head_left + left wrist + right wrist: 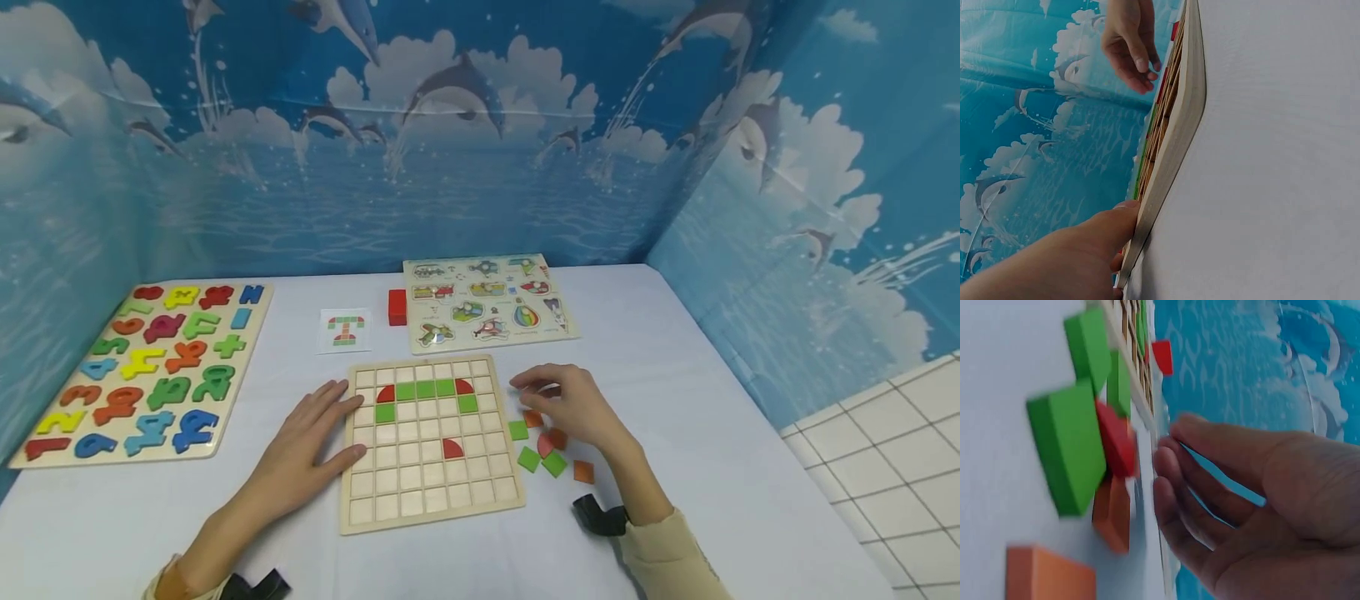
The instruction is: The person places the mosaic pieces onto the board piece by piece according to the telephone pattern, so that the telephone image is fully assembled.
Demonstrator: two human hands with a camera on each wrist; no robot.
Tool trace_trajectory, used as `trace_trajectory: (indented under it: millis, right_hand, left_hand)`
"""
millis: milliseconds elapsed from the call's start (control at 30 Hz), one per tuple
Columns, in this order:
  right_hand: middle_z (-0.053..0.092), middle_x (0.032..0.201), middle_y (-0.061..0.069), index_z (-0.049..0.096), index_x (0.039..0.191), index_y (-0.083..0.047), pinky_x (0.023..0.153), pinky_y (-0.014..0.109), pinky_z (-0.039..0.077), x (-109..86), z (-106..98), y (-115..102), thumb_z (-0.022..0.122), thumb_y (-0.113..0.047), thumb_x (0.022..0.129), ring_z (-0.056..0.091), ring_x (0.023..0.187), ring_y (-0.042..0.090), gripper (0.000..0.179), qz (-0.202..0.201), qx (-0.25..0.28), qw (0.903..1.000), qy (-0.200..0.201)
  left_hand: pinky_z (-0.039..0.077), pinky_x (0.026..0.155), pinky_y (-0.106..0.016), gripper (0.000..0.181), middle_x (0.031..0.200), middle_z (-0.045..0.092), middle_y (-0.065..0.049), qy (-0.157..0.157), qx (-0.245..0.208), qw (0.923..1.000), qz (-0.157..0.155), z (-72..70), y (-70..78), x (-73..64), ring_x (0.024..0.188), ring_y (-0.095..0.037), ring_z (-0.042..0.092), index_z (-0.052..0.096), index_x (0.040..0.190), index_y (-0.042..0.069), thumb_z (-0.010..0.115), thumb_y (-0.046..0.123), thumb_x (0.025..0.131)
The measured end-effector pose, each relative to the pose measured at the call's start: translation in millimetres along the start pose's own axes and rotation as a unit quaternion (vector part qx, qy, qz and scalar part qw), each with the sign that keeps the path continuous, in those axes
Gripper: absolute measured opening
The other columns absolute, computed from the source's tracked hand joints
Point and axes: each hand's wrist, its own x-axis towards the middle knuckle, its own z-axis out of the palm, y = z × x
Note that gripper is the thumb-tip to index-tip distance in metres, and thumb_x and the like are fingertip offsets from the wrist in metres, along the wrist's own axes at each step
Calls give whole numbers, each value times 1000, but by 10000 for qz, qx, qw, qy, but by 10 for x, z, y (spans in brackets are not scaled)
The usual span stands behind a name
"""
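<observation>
A wooden grid board [435, 521] lies in the middle of the table. Along its left edge rests my left hand [306, 442], fingers stretched out and thumb at the rim. Green squares [425, 389] and red quarter-circles [386, 393] sit in its upper cells; another red quarter-circle [452, 448] lies lower down. To the right of the board, my right hand [573, 404] hovers with loosely bent fingers over loose pieces, nothing showing between the fingertips. Those pieces include green blocks [1069, 450], a red rounded block [1116, 437] and orange blocks [1112, 512].
Behind the board lie a pattern card [345, 331], a red block [397, 307] and a vehicle picture puzzle [491, 304]. A number puzzle board [142, 375] takes up the left side. A dolphin-print curtain [390, 192] bounds the back and right of the table.
</observation>
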Motion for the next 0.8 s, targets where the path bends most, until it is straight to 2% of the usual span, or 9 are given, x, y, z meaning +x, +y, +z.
trace_trajectory:
  millis: [233, 567, 800]
  right_hand:
    - [74, 112, -4, 79, 118, -17, 97, 40, 58, -56, -98, 195, 89, -14, 85, 62, 102, 20, 34, -109, -44, 9979, -637]
    - [68, 97, -3, 77, 106, -19, 85, 32, 55, -95, -37, 220, 89, -10, 85, 58, 94, 18, 26, 6, -315, 9989, -334]
    - [68, 93, -4, 78, 105, -20, 84, 32, 56, -85, -4, 247, 90, -13, 83, 60, 90, 19, 26, -56, -121, 9999, -107]
  left_hand:
    - [18, 133, -55, 69, 172, 33, -8, 25, 32, 10000, 13, -15, 12, -6, 162, -34, 22, 49, 157, 21, 69, 54, 99]
    - [17, 133, -53, 69, 172, 33, -8, 34, 58, 10000, 42, -7, 8, 13, 162, -33, 22, 49, 157, 22, 68, 55, 99]
    - [18, 133, -55, 69, 172, 34, -9, 25, 29, 10000, 42, -12, 3, -6, 161, -35, 23, 50, 156, 20, 70, 52, 99]
